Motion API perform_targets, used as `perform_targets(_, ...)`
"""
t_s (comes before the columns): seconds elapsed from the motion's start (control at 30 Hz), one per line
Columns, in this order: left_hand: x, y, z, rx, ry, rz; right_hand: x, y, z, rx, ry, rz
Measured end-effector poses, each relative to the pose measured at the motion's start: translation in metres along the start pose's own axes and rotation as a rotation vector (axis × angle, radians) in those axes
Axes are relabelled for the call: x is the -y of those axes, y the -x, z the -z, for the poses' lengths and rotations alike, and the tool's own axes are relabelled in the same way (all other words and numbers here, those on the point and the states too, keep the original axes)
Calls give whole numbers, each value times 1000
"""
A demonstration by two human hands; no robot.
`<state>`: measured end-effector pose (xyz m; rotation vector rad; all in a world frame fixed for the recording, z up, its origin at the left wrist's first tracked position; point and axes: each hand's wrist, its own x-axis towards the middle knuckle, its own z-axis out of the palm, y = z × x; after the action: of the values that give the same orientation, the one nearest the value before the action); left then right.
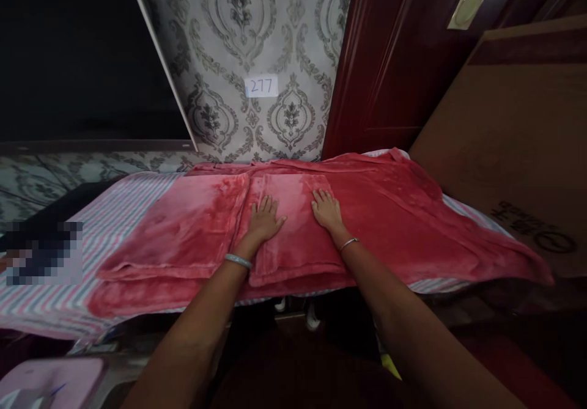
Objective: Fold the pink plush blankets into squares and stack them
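Observation:
A red plush blanket (394, 225) lies across a table covered with a striped cloth. Its left part is folded over in layers, with a paler pink fold in the middle; the right part spreads out toward the cardboard box. My left hand (265, 219) rests flat on the middle fold, fingers spread, a pale bangle on that wrist. Also flat on the blanket, near the right edge of the same fold, is my right hand (327, 211), its fingers stretched out; that wrist wears a thin bracelet. Neither hand grips the fabric.
The striped cloth (114, 213) shows at the left. A blurred-out patch (43, 253) covers something on it. A large cardboard box (509, 128) stands at the right, and a dark screen (87, 60) at the upper left. A pink stool-like surface (68, 375) sits lower left.

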<state>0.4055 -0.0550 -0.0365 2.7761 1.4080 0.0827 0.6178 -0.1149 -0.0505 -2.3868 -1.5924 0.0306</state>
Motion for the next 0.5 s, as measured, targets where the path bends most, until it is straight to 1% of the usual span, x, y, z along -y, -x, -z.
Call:
perform_targets(0.17,5,-1,2,14,27,-7,1,0,3,28,1,-3)
perform_targets(0.3,3,0,18,101,51,22,0,-3,15,64,-74,-37)
perform_targets(0.33,-1,2,24,109,56,39,-2,-1,19,59,-102,-51)
perform_targets(0.4,-15,12,32,67,66,38,-5,7,24,35,-135,-56)
perform_targets(0.43,-24,20,33,26,74,6,-6,15,26,22,-136,-39)
perform_targets(0.5,-45,37,31,-31,91,-106,-7,36,25,18,-109,21)
